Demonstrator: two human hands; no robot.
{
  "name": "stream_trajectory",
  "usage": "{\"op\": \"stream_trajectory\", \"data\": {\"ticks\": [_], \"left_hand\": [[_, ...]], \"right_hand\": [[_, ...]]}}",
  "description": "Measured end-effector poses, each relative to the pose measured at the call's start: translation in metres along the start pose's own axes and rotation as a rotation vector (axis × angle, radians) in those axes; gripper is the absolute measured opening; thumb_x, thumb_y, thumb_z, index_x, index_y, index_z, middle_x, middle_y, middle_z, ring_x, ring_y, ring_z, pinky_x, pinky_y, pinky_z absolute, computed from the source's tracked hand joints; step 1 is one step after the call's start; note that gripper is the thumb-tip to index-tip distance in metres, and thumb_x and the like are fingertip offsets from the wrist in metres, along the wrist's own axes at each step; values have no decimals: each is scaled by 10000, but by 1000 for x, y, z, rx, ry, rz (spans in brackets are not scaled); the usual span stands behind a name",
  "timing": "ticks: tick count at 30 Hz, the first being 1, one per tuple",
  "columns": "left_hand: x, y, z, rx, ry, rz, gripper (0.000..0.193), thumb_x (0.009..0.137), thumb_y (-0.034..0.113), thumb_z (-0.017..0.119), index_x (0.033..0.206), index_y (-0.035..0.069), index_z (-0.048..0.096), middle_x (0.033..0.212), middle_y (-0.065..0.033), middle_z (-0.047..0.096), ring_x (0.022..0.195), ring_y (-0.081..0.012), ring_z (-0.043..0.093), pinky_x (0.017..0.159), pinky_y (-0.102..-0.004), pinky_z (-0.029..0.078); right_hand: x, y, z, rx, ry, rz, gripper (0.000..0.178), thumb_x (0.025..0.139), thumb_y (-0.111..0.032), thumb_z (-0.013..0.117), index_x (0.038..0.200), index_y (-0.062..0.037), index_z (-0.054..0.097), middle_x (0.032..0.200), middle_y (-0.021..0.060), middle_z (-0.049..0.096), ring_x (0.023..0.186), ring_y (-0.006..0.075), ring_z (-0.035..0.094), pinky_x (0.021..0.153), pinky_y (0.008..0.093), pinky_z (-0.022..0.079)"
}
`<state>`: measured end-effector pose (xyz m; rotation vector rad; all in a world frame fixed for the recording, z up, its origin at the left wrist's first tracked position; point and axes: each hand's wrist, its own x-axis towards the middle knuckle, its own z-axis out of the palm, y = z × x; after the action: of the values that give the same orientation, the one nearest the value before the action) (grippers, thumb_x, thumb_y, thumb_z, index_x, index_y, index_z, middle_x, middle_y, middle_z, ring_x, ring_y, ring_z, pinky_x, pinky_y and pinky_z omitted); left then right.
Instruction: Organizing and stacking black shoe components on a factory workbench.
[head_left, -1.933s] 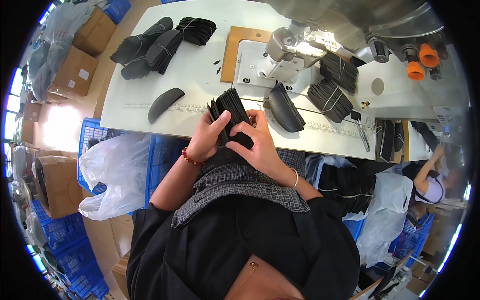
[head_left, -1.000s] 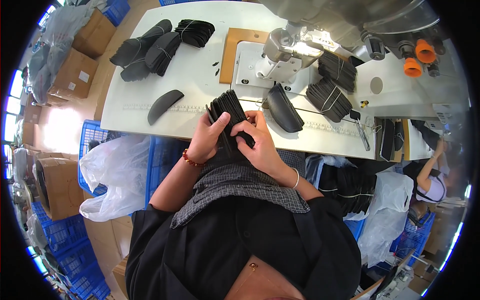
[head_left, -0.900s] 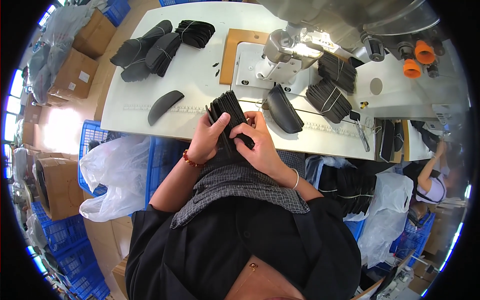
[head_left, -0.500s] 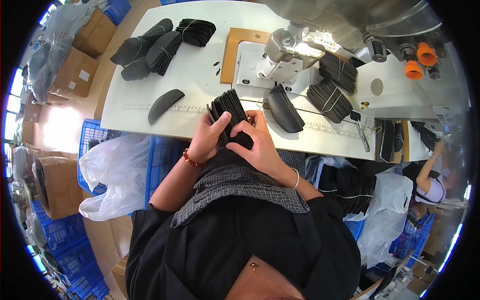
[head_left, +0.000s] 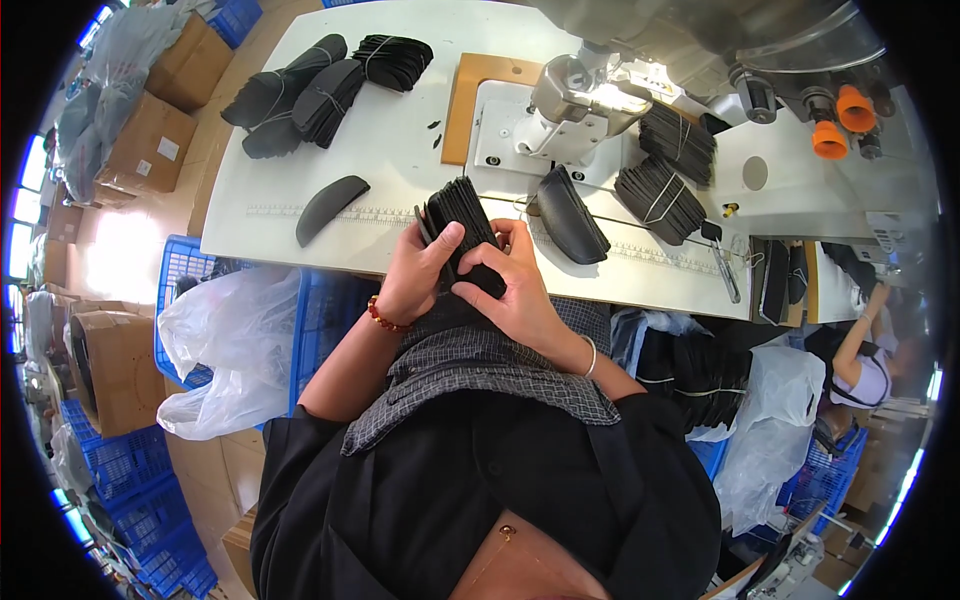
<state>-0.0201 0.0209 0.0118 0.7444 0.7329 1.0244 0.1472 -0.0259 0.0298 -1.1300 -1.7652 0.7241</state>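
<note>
Between my two hands, at the table's front edge, is a stack of thin black pieces (head_left: 459, 212). My left hand (head_left: 413, 268) is closed round its left side, thumb pressed on the front. On the right side, my right hand (head_left: 512, 280) grips the stack with thumb and fingers bent. Some fingertips are hidden behind the pieces. To the left of the stack a single curved black piece (head_left: 331, 210) lies on the white table (head_left: 385, 140). A thicker half-moon black bundle (head_left: 570, 217) rests just to the right of my right hand.
A sewing machine (head_left: 575, 105) stands beyond my hands. Tied black bundles lie at the far left (head_left: 325, 103) and to the right (head_left: 660, 200). Small snips (head_left: 727, 270) sit near the right edge. Plastic bags (head_left: 235, 320) and blue crates (head_left: 180, 275) flank me. Another person (head_left: 860, 365) is at far right.
</note>
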Motion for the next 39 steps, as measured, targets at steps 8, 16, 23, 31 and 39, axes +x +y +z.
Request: {"op": "stream_trajectory", "data": {"ticks": [8, 16, 23, 31, 39], "left_hand": [[0, 0, -1, 2, -8, -1, 319, 1009, 195, 665, 1205, -46, 593, 1092, -95, 695, 957, -150, 671, 845, -318, 574], [0, 0, -1, -21, -6, -5, 322, 1011, 196, 663, 1211, -46, 591, 1098, -103, 694, 967, -157, 670, 857, -316, 570], [-1, 1, -1, -7, -18, -5, 298, 1011, 168, 655, 1224, -30, 586, 1106, -84, 686, 978, -146, 663, 868, -317, 566], [0, 2, 4, -16, 49, -64, 284, 1013, 153, 644, 1214, -37, 578, 1098, -98, 687, 948, -157, 671, 843, -322, 573], [-3, -7, -1, 19, 6, 44, 317, 1071, 221, 540, 1277, -21, 533, 1197, -133, 653, 1086, -204, 650, 944, -371, 540]], "right_hand": [[-2, 4, 3, 163, 6, 113, 239, 771, -142, 797, 968, -151, 662, 1200, 138, 483, 1040, 299, 467, 925, 425, 404], [1, -4, 0, -9, -13, 26, 229, 776, -84, 760, 974, -142, 661, 1198, 146, 476, 1049, 306, 470, 933, 424, 412], [-1, 5, 4, 114, 18, 100, 274, 768, -84, 765, 1014, -129, 652, 1177, 168, 471, 1064, 336, 485, 928, 421, 431], [0, -14, 12, -211, 25, -46, 465, 752, -53, 781, 1157, -134, 566, 1325, 209, 481, 1187, 386, 499, 950, 503, 421], [-4, 3, 20, -113, 111, -36, 522, 723, -6, 761, 1183, -88, 528, 1308, 214, 490, 1181, 404, 519, 967, 466, 439]]}}
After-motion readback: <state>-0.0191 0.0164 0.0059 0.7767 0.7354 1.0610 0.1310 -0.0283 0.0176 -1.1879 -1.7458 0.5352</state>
